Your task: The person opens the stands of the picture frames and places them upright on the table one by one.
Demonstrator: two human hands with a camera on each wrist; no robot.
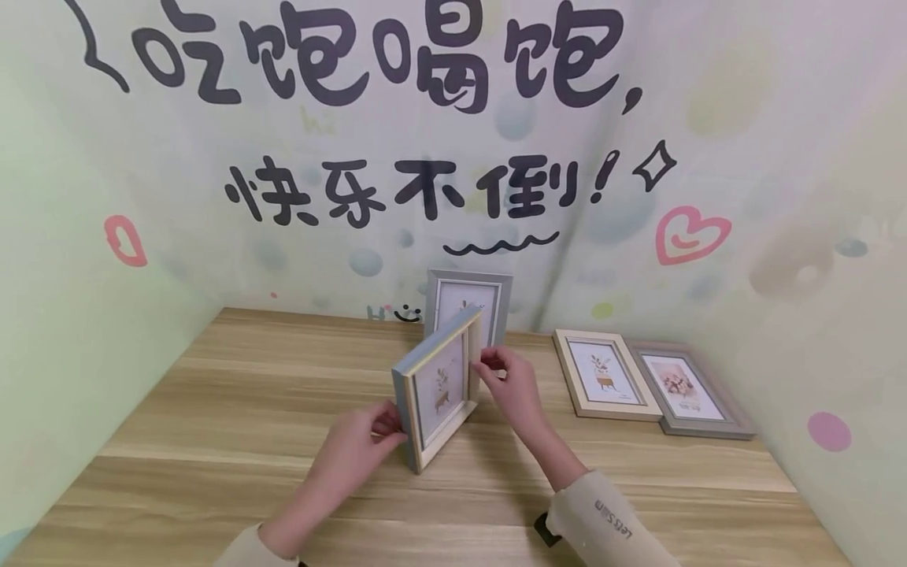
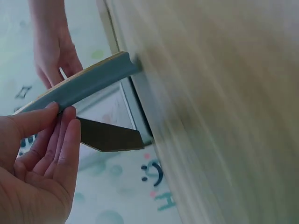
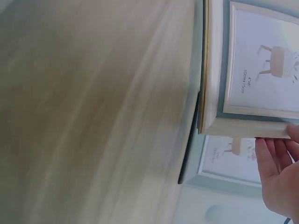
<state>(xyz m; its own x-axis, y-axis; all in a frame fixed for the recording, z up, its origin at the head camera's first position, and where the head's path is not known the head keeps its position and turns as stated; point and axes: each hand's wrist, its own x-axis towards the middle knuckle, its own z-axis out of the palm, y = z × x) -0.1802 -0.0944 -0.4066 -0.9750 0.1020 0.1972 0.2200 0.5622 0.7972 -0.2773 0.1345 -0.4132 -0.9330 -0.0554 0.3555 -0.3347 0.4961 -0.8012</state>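
A cream-fronted picture frame (image 1: 453,421) with blue-grey sides stands upright at the middle of the table, turned at an angle. My left hand (image 1: 354,449) pinches its left side between thumb and fingers. On its right edge, my right hand (image 1: 516,394) pinches the rim, thumb in front and fingers behind in the right wrist view. A dark flat support flap (image 2: 110,135) juts out behind the frame in the left wrist view. Close behind stands a grey picture frame (image 1: 499,331), partly hidden by the cream one. Whether the cream frame's lower edge rests on the table, I cannot tell.
To the right, a cream frame (image 1: 616,413) and a grey-brown frame (image 1: 708,427) lie side by side, pictures up. The wood-grain table (image 1: 234,394) ends at a printed cloth backdrop (image 1: 397,142) behind it and at both sides.
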